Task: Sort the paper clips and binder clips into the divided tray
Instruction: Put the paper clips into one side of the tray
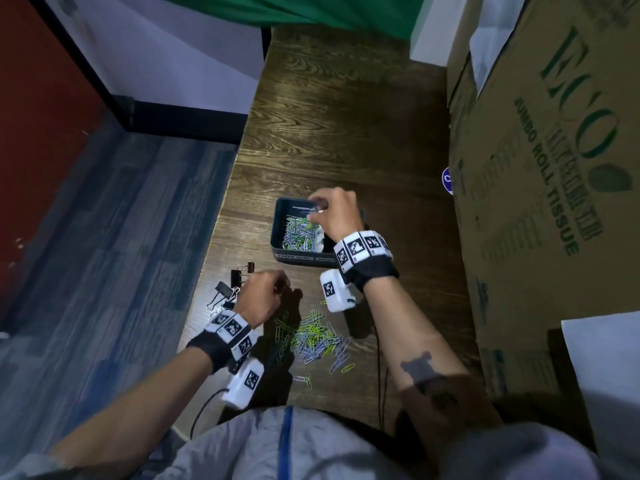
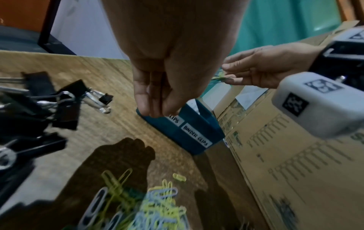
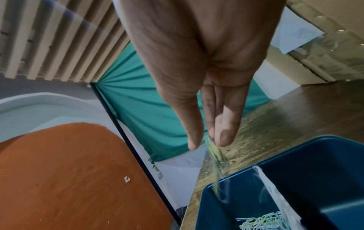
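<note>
- The cardboard box (image 1: 540, 188) fills the right side of the head view, printed with green lettering; it stands on the wooden table (image 1: 346, 133), which runs up the middle of the frame.
- The divided tray (image 1: 282, 237), dark blue, sits at the centre of the head view, near the box; the left wrist view shows a white label reading "BINDER CLIPS" (image 2: 197, 135) on its near wall; its left compartment holds a heap of pastel paper clips, and a pale divider separates it from the right compartment, whose contents cannot be made out.
- The right hand (image 1: 334, 211) hovers over the tray's upper edge, thumb and fingers brought together in a pinch on a few paper clips (image 3: 213, 152); these dangle blurred from the fingertips, directly above the left compartment.
- The left hand (image 1: 259, 296) is lower left of the tray, above the table, fingers (image 2: 155, 93) held together and curled downward; whether they grip anything cannot be told.
- The loose paper clip pile (image 1: 315, 337), yellow-green, blue and white, lies below centre, just right of the left hand.
- The binder clips (image 1: 228, 289), black, lie in a cluster at the table's left edge, just left of the left hand.
</note>
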`<state>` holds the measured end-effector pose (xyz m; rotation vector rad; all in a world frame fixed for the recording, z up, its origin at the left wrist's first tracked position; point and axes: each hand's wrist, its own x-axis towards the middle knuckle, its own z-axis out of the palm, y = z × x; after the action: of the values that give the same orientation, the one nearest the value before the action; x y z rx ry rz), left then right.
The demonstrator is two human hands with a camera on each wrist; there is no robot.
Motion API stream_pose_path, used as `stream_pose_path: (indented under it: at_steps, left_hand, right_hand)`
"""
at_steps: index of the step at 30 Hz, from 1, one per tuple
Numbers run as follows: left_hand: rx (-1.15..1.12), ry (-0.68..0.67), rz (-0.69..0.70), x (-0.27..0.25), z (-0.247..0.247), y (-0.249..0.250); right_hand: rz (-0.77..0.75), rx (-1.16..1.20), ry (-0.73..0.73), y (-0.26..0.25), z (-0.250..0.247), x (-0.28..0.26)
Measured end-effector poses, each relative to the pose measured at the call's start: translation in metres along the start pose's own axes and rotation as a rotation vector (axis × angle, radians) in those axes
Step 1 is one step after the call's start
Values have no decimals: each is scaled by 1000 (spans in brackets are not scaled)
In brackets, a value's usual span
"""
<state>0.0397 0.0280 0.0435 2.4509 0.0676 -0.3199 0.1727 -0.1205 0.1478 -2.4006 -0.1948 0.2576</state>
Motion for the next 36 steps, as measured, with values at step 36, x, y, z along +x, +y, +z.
stream_pose_path:
  at_steps: [36]
  left_hand:
    - [459,-418,-57,-70,59,-31]
  right_hand:
    - [428,-258,-397,188,93,-196]
